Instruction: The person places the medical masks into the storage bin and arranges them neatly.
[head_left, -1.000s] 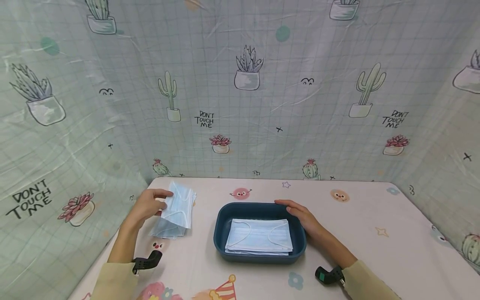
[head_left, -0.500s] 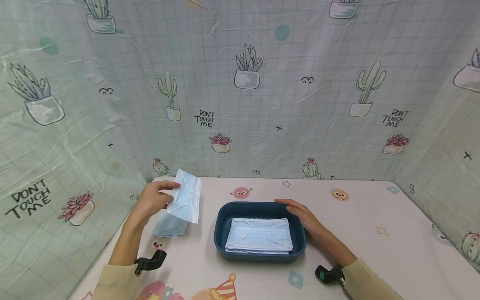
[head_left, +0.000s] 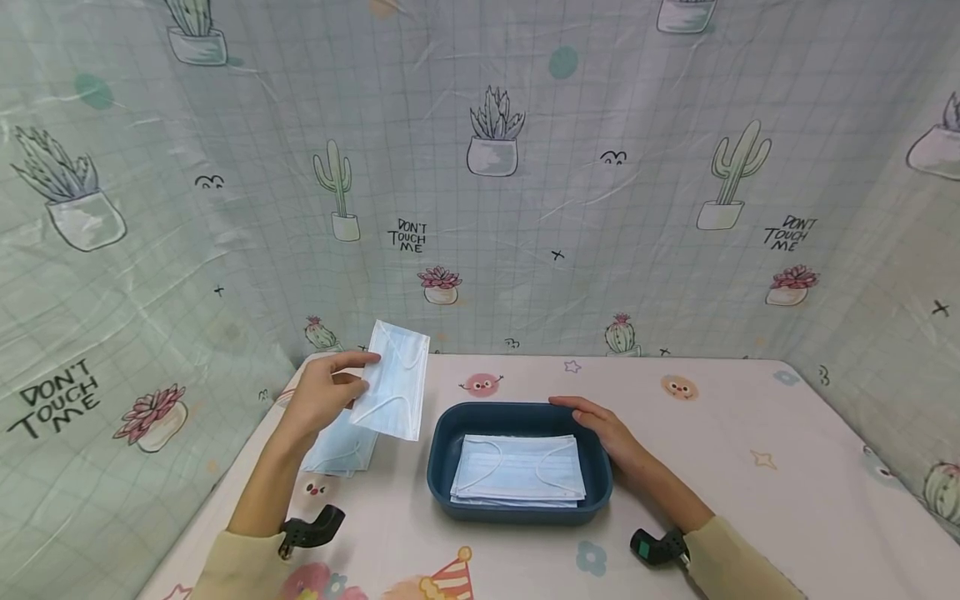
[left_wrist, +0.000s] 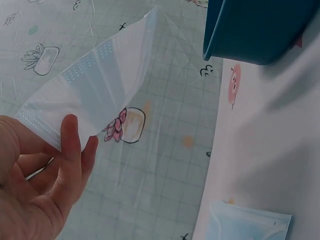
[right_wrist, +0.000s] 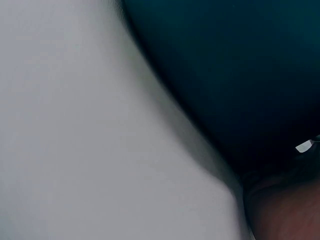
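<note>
In the head view my left hand (head_left: 326, 400) pinches a pale blue face mask (head_left: 393, 379) by its left edge, raised and tilted. The left wrist view shows this mask (left_wrist: 102, 75) bent between thumb and fingers of the left hand (left_wrist: 55, 170). Below and behind the hand, more masks (head_left: 341, 446) lie on the table. A dark blue bin (head_left: 517, 517) stands at the middle, with a stack of flat masks (head_left: 517, 471) inside. My right hand (head_left: 607, 437) rests against the bin's right side, fingers extended at its far right corner. In the right wrist view it is dark and mostly hidden.
The table (head_left: 697, 467) has a pale cover with printed cartoon figures. A curtain (head_left: 555, 208) printed with cacti stands behind it and along both sides. Each wrist wears a black camera, a left one (head_left: 313, 529) and a right one (head_left: 658, 550).
My left hand has lifted one mask off the pile at the left and carried it up and to the right. The right hand and the bin have stayed in place.
</note>
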